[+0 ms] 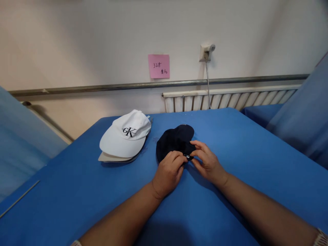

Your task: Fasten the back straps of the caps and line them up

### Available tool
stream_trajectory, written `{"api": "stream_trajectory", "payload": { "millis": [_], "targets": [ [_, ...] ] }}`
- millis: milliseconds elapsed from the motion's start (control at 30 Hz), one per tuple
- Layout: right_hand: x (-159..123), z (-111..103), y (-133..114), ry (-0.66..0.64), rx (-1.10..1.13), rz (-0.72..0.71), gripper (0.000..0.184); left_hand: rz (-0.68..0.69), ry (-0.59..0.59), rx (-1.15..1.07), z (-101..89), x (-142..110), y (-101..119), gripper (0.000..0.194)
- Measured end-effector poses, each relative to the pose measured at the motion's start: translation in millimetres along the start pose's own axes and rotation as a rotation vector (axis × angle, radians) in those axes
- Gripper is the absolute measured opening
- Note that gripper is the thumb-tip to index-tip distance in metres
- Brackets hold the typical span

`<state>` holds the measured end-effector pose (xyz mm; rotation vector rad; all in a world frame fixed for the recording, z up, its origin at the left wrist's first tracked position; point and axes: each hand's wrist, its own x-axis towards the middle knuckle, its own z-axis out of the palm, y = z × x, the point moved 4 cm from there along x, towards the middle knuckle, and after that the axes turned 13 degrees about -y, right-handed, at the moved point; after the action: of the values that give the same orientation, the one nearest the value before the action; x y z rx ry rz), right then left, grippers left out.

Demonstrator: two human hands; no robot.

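A dark navy cap (170, 140) lies on the blue-covered table, its brim pointing away and to the right. My left hand (169, 169) is closed on the cap's near edge, beside a small metal buckle (188, 156) on its strap. From the right, my right hand (205, 161) pinches the strap by the buckle with thumb and fingers. To the left sits a stack of caps, with a white cap (128, 135) bearing black letters on top. The brim of a beige cap (110, 157) shows beneath it, with something darker below.
The blue table cover (246, 160) reaches back towards a white radiator (228, 99) and a metal rail (110, 87). A pink note (159, 66) and a socket (205, 53) with a plug and cable are on the wall. Light blue curtains (17, 136) hang at both sides.
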<state>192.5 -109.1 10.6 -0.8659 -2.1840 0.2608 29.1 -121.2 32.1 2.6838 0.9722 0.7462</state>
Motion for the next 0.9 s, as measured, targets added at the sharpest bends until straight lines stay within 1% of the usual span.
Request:
{"api": "stream_trajectory", "payload": {
  "millis": [100, 167, 300, 367, 433, 500, 533, 567, 667, 700, 767, 833, 900],
  "targets": [
    [0, 0, -1, -0.006, 0.0, -0.015, 0.033, 0.01, 0.061, -0.009, -0.6, -1, -2, 0.024],
    [0, -1, -2, -0.009, -0.003, -0.02, 0.034, 0.02, 0.071, 0.012, -0.7, 0, -2, 0.02],
    [0, -2, -6, -0.036, -0.013, -0.049, 0.03, 0.007, 0.025, 0.008, 0.2, 2, -1, 0.018],
    [0, -2, -6, -0.009, 0.014, -0.01, 0.028, -0.016, -0.005, -0.035, 1.5, 3, -2, 0.019],
    [-2, -3, -3, 0.094, 0.073, 0.105, 0.025, -0.026, -0.026, -0.062, 3.5, 3, -3, 0.02],
    [-6, 0, 3, 0.176, 0.158, 0.266, 0.022, -0.029, -0.02, -0.058, 5.1, 4, -4, 0.022],
    [-7, 2, 6, 0.176, 0.221, 0.355, 0.019, -0.032, -0.007, -0.045, 5.5, 4, -5, 0.023],
    [-9, 6, 9, 0.15, 0.308, 0.448, 0.019, -0.037, 0.011, -0.027, 5.5, 4, -6, 0.023],
    [-11, 17, 10, 0.037, 0.684, 0.685, 0.026, -0.038, 0.045, 0.044, 5.2, 5, -9, 0.023],
    [-11, 18, 7, 0.025, 0.818, 0.73, 0.029, -0.033, 0.043, 0.07, 5.4, 6, -10, 0.021],
    [-8, 18, 0, 0.026, 1.023, 0.774, 0.034, -0.022, 0.019, 0.12, 6.8, 7, -9, 0.018],
    [-8, 17, -5, 0.057, 1.151, 0.832, 0.035, -0.011, -0.024, 0.155, 9.6, 9, -8, 0.016],
    [-10, 18, -4, 0.108, 1.22, 0.898, 0.037, 0.001, -0.07, 0.149, 12.6, 11, -6, 0.016]
  ]
}}
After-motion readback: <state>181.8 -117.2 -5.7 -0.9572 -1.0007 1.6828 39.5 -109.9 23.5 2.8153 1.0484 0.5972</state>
